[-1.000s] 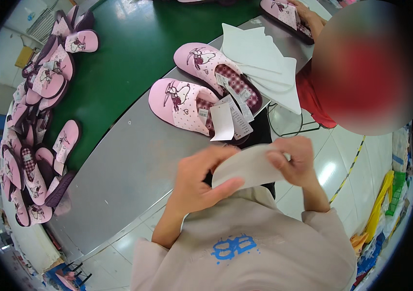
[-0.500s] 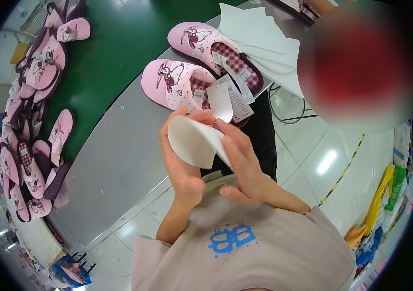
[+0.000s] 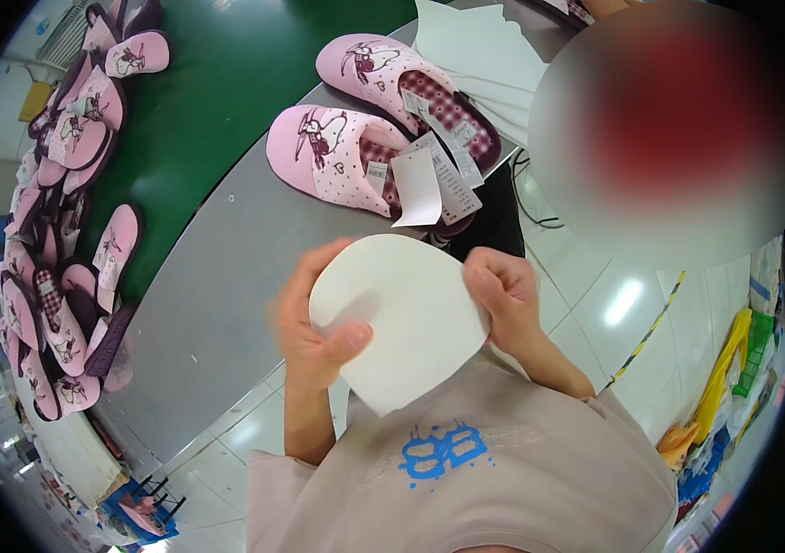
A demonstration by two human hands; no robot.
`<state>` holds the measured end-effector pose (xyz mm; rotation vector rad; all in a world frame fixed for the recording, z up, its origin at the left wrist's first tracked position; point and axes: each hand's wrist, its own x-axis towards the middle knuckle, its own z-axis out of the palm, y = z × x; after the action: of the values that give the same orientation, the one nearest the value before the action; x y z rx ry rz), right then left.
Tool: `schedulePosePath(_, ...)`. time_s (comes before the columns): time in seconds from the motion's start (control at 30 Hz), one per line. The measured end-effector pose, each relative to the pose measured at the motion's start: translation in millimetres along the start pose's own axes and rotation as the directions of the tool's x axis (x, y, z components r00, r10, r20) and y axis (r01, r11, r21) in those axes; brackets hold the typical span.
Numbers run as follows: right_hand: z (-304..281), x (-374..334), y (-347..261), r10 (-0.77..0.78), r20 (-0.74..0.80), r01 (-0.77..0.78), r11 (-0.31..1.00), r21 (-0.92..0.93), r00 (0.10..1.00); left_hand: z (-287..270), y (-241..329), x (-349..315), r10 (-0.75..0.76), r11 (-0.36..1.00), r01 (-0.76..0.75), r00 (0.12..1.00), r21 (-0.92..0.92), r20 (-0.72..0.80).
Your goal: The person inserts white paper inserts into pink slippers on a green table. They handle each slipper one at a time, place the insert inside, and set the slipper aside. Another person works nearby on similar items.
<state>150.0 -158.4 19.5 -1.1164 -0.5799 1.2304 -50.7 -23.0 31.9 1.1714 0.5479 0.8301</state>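
White sheet is held near printed tags.

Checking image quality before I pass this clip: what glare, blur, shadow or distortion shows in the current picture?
Head view: a glare streak on the floor tiles; head view: a round blurred patch at upper right, the left hand smeared along its outer edge; head view: a soft shadow on the pale sheet; head view: the grey table's edge bowed, corners black.

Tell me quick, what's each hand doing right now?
Left hand: holding the card by its left side, thumb on top.
Right hand: closed on the card's right edge.
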Motion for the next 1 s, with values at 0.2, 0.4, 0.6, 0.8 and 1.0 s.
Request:
schedulePosePath(0.2, 36, 5, 28, 0.396, 0.139, -0.42, 0.862, 0.285, 0.908, 56, 11, 12, -0.019, 0.949, 0.005, 0.999, -0.314, -0.044)
schedulePosePath(0.4, 20, 6, 18, -0.205, -0.085, 0.205, 0.979, -0.014, 0.975, 23, 12, 16, 0.103, 0.984, -0.146, 0.936, -0.106, -0.338)
schedulePosePath(0.6, 36, 18, 0, -0.615, 0.287, 0.672, 0.597, -0.438, 0.734, 38, 4, 27, 0.301, 0.947, -0.277, 0.942, 0.162, -0.148)
schedulePosePath(0.8, 9, 19, -25, -0.458, 0.09, 0.444, 0.767, -0.463, 0.885, -4, 22, 112, 0.379, 0.663, -0.411, 0.905, 0.626, 0.192)
schedulePosePath(1.0, -27, 21, -43, -0.552, 0.011, 0.3, 0.436, -0.848, 0.834, -20, -21, 161, 0.212, 0.214, -0.5, 0.862, 0.839, 0.46)
